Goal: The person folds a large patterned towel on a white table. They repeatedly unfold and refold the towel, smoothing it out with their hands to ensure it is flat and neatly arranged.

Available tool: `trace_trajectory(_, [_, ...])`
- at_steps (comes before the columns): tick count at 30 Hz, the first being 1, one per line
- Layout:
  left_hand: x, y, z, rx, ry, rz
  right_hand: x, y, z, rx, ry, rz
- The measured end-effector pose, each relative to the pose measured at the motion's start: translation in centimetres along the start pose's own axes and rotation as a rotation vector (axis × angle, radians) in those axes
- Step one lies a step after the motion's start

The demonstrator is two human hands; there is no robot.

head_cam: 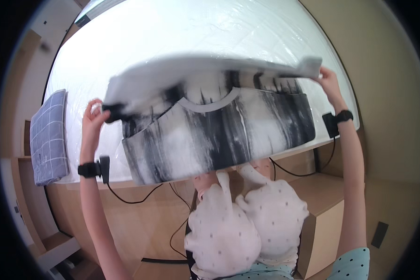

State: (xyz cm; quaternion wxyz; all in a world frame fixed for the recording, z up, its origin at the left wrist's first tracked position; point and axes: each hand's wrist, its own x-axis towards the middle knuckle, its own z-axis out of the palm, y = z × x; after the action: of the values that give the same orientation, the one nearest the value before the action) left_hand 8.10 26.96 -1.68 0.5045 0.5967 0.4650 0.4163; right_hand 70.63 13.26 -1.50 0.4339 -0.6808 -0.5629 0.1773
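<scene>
A short-sleeved or sleeveless garment, a shirt [210,140] with black, grey and white streaks and a pale round neckband, lies spread at the near edge of a plastic-covered mattress [182,35]. My left hand [93,117] pinches a dark corner of the shirt at its left side. Raised at the right, my right hand [327,82] grips a pale corner of it. Between the hands the upper layer is lifted and blurred, its greyish-white inside showing. Whether the shirt has sleeves I cannot tell.
A folded blue checked cloth [50,138] lies at the mattress's left edge. Black cables [136,202] hang from the devices on both wrists. A wooden cabinet [322,231] stands right of my legs, a wooden shelf unit [29,210] at the far left.
</scene>
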Motion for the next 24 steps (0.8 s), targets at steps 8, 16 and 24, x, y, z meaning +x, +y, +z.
trace_trajectory(8, [-13.6, -4.0, 2.2, 0.492, -0.312, 0.180, -12.7, 2.8, -0.5, -0.146, -0.150, 0.127])
trace_trajectory(16, [-18.3, -4.7, 1.9, 0.231, 0.114, -0.395, -16.1, -1.4, 0.8, 0.111, 0.119, 0.524])
trace_trajectory(24, [-19.0, -5.4, 4.7, 0.027, -0.040, -0.502, -16.8, 0.5, 0.3, 0.052, -0.088, 0.648])
